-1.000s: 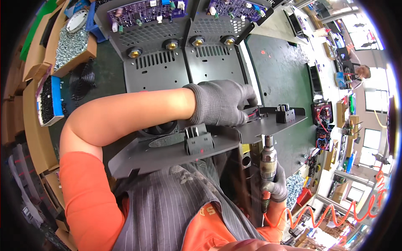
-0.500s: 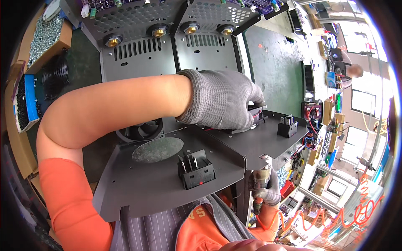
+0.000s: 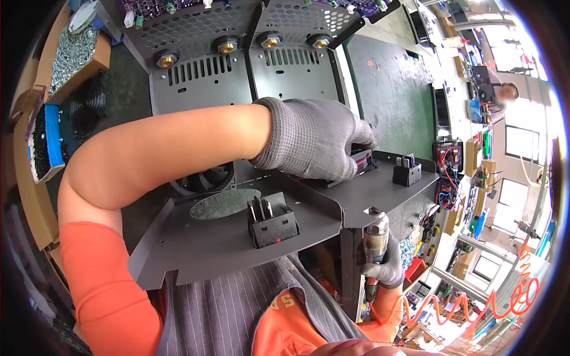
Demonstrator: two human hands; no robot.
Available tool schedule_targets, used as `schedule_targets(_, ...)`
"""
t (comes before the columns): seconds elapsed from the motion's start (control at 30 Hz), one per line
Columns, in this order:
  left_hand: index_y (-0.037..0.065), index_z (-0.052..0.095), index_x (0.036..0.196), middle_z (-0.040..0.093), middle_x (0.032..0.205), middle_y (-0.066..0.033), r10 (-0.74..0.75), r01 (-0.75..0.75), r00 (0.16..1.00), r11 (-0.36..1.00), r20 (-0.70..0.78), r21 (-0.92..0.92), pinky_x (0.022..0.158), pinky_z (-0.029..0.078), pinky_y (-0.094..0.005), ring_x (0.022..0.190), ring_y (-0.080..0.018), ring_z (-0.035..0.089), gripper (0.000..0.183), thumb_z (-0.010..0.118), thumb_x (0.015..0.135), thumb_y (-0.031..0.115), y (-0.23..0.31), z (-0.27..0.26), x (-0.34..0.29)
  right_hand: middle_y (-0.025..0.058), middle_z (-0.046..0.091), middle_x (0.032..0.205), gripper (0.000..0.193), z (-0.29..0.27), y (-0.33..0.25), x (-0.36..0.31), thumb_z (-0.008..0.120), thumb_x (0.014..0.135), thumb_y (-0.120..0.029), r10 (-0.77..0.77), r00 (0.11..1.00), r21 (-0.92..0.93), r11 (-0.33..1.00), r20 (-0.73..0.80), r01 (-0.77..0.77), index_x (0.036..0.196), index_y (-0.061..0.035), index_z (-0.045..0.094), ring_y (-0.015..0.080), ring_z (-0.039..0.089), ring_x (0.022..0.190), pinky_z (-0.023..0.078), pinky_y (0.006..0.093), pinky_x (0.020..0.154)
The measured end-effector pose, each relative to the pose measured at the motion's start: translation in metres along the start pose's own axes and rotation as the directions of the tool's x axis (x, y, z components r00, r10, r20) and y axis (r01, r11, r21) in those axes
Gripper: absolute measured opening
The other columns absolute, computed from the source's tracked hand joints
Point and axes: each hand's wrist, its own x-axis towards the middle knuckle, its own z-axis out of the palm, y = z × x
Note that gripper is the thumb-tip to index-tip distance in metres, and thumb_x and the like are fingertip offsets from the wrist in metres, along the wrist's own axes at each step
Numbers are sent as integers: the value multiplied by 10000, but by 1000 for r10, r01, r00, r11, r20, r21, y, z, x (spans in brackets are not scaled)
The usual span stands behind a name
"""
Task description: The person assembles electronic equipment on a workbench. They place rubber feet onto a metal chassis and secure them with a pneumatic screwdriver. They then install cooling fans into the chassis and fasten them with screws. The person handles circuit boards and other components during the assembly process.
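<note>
My left hand (image 3: pixel 317 139), in a grey knit glove, reaches across the dark metal chassis. Its fingers are bent around a black part with a red edge (image 3: pixel 363 163) at the right front panel (image 3: pixel 362 193); the glove hides most of that part. Below the panel's front edge, my gloved right hand (image 3: pixel 386 264) grips a pneumatic screwdriver (image 3: pixel 375 237) upright, its metal nose close under the panel. An orange coiled air hose (image 3: pixel 436 305) runs near it. Black rocker switches stand on the left front panel (image 3: pixel 273 222) and the right one (image 3: pixel 407 172).
Brass fittings (image 3: pixel 227 45) line the vented back wall, below purple circuit boards (image 3: pixel 172 6). A black fan (image 3: pixel 211 178) sits behind the left panel. At left are a carton of screws (image 3: pixel 74 56), a blue bin (image 3: pixel 54 136) and black cable (image 3: pixel 89 107). Another person (image 3: pixel 496 92) is far right.
The screwdriver and my right hand have shifted up and right beside the panel edge. My left hand keeps its hold on the black part. The view has shifted slightly.
</note>
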Motion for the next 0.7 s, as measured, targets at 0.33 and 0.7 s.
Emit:
schedule_targets(0.33,115,530,1327,675,803,-84,-75,75,997,997,-19,-32,664,516,-302,651,-139,624,506,626,842,225,2,10,4,34,617,990,902,1,2,7,911,551,-334,-192,981,-152,970,-3,189,1264,20,486,100,541,890,458,285,815)
schedule_targets(0.7,124,676,1075,694,838,-84,-37,83,996,567,-75,819,760,527,-378,822,-271,671,294,603,824,258,53,9,18,23,583,1015,899,13,41,3,904,552,-352,-120,992,9,993,43,120,1268,16,503,113,516,902,434,291,846)
